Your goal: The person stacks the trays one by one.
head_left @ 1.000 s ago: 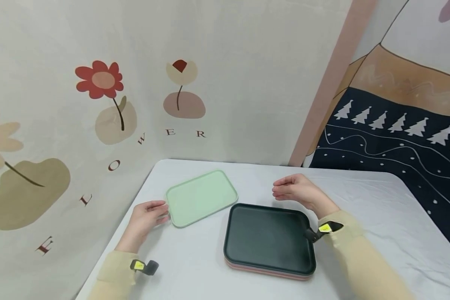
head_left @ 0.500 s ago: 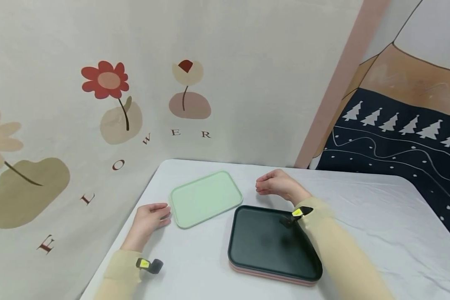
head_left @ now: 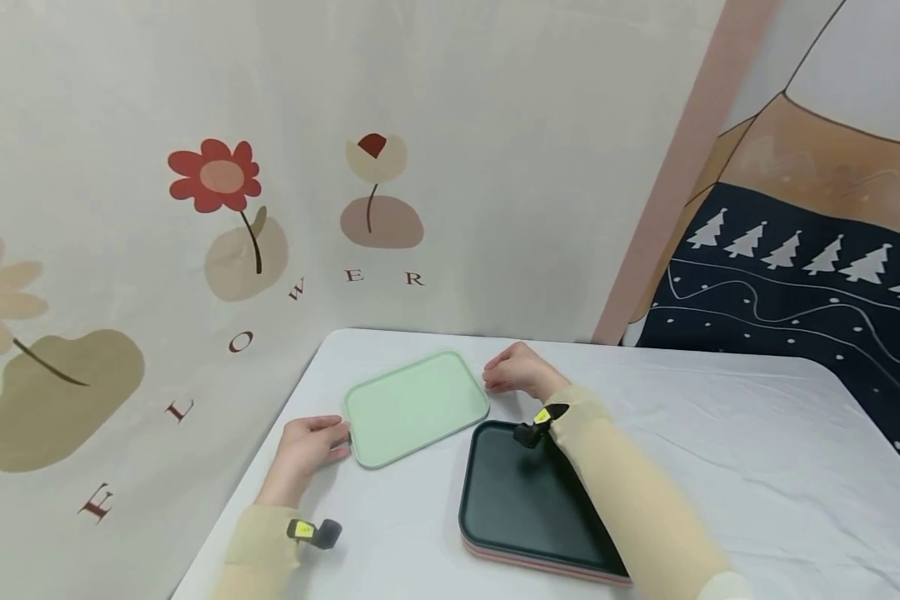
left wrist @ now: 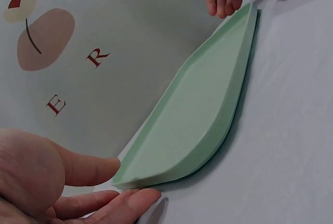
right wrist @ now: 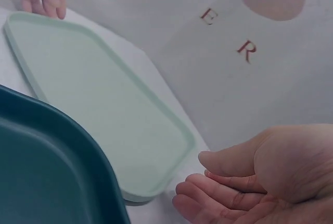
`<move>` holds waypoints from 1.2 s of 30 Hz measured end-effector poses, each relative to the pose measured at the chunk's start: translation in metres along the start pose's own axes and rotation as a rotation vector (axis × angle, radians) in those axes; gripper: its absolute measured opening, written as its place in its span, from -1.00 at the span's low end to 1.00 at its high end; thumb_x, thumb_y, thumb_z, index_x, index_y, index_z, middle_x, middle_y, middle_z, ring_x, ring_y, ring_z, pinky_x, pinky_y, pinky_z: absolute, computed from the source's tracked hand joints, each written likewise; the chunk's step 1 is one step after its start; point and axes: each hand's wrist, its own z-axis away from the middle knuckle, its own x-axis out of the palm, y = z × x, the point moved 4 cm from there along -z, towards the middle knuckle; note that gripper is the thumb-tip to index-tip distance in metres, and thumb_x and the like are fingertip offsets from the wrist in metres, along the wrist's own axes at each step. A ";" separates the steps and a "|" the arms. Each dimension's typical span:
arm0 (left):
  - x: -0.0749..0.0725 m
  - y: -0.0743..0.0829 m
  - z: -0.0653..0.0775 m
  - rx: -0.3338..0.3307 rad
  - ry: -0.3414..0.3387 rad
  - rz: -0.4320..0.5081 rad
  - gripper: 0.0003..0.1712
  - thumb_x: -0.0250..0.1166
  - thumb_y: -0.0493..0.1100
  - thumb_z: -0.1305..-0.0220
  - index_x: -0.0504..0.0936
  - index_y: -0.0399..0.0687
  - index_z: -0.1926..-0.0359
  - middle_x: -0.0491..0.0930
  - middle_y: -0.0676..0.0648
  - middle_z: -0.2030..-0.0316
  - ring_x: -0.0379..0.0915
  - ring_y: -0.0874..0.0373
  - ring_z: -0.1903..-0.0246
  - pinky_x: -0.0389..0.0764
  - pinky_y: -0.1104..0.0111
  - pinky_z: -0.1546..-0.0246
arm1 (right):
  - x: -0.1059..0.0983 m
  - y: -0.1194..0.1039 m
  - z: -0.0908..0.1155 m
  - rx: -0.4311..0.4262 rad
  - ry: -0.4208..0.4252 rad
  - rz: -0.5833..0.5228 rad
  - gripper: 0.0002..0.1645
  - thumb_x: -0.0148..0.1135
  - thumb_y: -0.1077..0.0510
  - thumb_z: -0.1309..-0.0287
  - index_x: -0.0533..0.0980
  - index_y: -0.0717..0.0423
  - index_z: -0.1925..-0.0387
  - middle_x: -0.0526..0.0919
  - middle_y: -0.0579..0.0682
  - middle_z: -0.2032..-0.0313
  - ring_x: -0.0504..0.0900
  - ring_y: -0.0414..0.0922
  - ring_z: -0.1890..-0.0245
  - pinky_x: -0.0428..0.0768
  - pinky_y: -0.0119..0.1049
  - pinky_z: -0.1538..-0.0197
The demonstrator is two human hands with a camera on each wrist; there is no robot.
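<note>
A light green rectangular tray (head_left: 417,408) lies angled on the white table. My left hand (head_left: 309,447) is at its left end; in the left wrist view the thumb (left wrist: 96,169) is just above the rim corner and the fingers (left wrist: 138,203) are low against its outer side. At the other end is my right hand (head_left: 521,372), fingertips close to the right rim. The right wrist view shows that hand's thumb and loosely bent fingers (right wrist: 218,195) beside the tray corner, with nothing between them.
Nearer me, a dark green tray (head_left: 525,508) tops a stack with pinkish trays (head_left: 540,568) beneath; my right forearm reaches over it. A printed curtain (head_left: 495,167) hangs behind the white table (head_left: 720,467). Each wrist wears a small black camera (head_left: 322,533).
My right hand has moved left, over the dark stack's far side, up to the green tray's right end. My left hand has edged slightly closer to the tray's left rim. The trays stay put.
</note>
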 end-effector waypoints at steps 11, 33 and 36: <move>0.005 0.005 -0.003 -0.002 0.004 -0.007 -0.45 0.30 -0.34 -0.46 0.41 -0.64 -0.32 0.54 -0.52 -0.15 0.72 -0.02 0.08 0.79 0.34 0.13 | 0.015 0.001 -0.014 0.071 0.084 0.136 -0.77 0.42 0.31 -0.29 0.68 0.37 0.07 0.72 0.14 0.21 0.69 -0.11 0.33 0.75 -0.33 0.26; 0.007 0.002 -0.007 0.033 -0.003 -0.012 -0.55 0.28 -0.46 -0.42 0.48 -0.66 -0.24 0.63 -0.41 0.02 0.71 0.07 0.19 0.80 0.33 0.16 | 0.026 -0.003 -0.017 0.053 0.113 0.251 -0.78 0.29 0.38 -0.34 0.71 0.38 0.04 0.72 0.15 0.13 0.61 -0.11 0.40 0.62 -0.37 0.38; 0.006 0.000 -0.006 0.021 -0.002 -0.016 -0.55 0.28 -0.46 -0.43 0.48 -0.65 -0.25 0.63 -0.39 0.02 0.71 0.07 0.18 0.80 0.33 0.15 | 0.026 -0.005 -0.019 0.043 0.110 0.255 -0.76 0.28 0.39 -0.33 0.71 0.39 0.02 0.73 0.16 0.09 0.62 -0.10 0.35 0.63 -0.36 0.34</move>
